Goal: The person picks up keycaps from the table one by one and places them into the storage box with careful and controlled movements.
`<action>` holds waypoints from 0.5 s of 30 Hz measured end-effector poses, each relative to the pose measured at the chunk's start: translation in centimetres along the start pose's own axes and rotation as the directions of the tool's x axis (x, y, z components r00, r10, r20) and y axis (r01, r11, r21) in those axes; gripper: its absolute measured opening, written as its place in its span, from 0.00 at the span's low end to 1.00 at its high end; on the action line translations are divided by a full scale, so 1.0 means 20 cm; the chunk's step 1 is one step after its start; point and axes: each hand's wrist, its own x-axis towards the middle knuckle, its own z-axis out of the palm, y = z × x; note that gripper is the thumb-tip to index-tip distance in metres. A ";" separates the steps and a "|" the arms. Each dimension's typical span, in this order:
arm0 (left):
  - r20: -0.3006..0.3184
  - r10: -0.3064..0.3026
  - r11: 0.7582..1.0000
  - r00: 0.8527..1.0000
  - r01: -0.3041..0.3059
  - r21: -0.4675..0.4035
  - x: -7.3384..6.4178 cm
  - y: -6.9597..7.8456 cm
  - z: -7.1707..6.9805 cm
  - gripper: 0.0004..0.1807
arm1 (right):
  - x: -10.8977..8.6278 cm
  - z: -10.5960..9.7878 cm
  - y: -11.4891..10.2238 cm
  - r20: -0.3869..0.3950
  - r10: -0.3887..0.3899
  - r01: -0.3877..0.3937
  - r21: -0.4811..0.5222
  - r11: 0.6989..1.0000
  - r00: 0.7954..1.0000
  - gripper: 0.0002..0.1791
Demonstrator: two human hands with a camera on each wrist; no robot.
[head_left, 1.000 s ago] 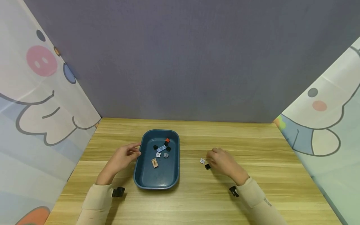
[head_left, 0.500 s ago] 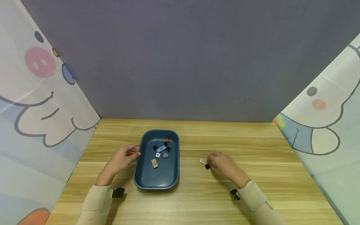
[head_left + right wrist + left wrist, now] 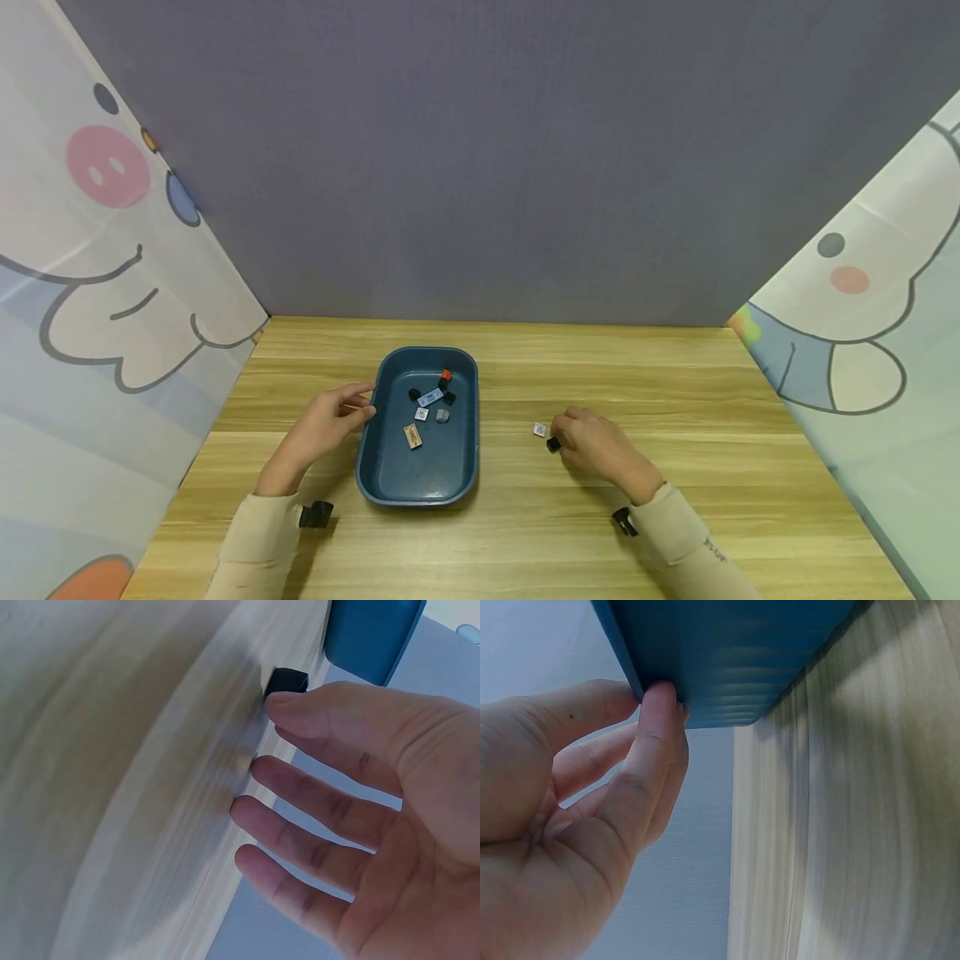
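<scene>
My left hand (image 3: pixel 330 423) pinches the left rim of a dark blue tray (image 3: pixel 417 479); in the left wrist view the thumb and fingers (image 3: pixel 656 724) meet at the tray's edge. Several small keycaps lie inside the tray: a blue one (image 3: pixel 431 397), a tan one (image 3: pixel 412 436), and white, grey, orange and black ones. On the table to the right, my right hand (image 3: pixel 596 442) is low beside a black keycap (image 3: pixel 289 679). In the right wrist view its thumb tip overlaps that keycap, and the other fingers are spread. A white keycap (image 3: pixel 539 429) lies just left of it.
The wooden table (image 3: pixel 675 375) ends at a grey panel (image 3: pixel 495 167) at the back. Printed cartoon sheets (image 3: pixel 112 275) flank both sides. A black band fitting (image 3: pixel 316 514) sits at the left wrist, and another (image 3: pixel 624 522) at the right.
My right hand has drawn slightly nearer over the past second, its fingertips lower toward the black keycap. Both loose keycaps, the tray and my left hand stay in place.
</scene>
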 end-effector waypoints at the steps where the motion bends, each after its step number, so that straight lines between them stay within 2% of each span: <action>1: 0.000 0.000 1.000 1.000 0.000 -0.001 0.00 0.00 0.00 0.22 | 0.00 0.00 0.00 -0.003 -0.003 0.003 -0.001 1.000 1.000 0.12; 10: 0.004 -0.009 1.000 1.000 0.009 0.008 0.00 0.00 0.00 0.22 | 0.01 0.00 0.00 -0.019 -0.017 0.017 -0.001 1.000 1.000 0.10; 15: 0.005 0.002 1.000 1.000 -0.002 0.000 0.00 0.00 0.00 0.22 | 0.03 -0.03 0.00 -0.062 -0.047 0.046 -0.006 0.999 0.997 0.10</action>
